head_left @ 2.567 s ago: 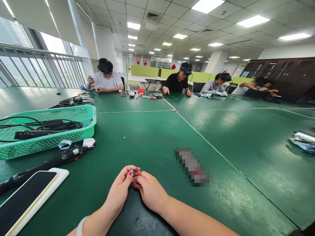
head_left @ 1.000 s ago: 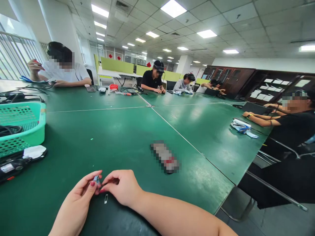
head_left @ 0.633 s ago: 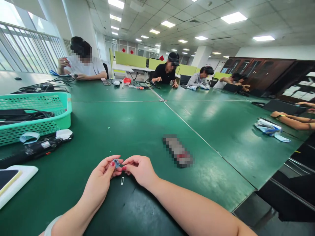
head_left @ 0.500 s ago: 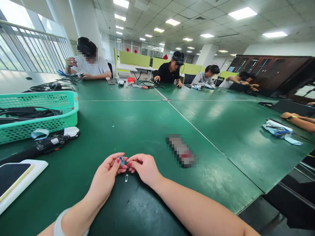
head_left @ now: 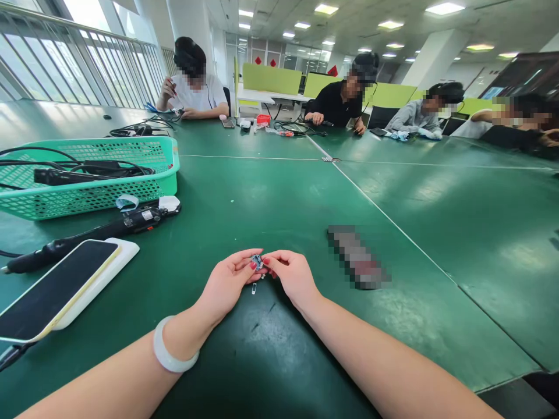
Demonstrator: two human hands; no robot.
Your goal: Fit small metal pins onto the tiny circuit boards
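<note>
My left hand (head_left: 227, 281) pinches a small blue-grey part (head_left: 257, 262) between thumb and fingers. My right hand (head_left: 292, 276) is closed, its fingertips meeting the right side of that part; whatever it may grip there is too small to make out. On the green table (head_left: 288, 198), just below the fingertips, lies a small pale rectangular piece (head_left: 254, 288). Another tiny light piece (head_left: 262, 276) shows between the hands.
A green basket (head_left: 87, 201) of black cables, a black tool (head_left: 105, 228) and a phone (head_left: 61, 291) on a white object lie left. A blurred-out dark object (head_left: 358, 256) is right of my hands. Several people sit across the table.
The view has turned, so table and people sit differently in it. My right fingertips are now closer to the blue-grey part, which my left hand still holds.
</note>
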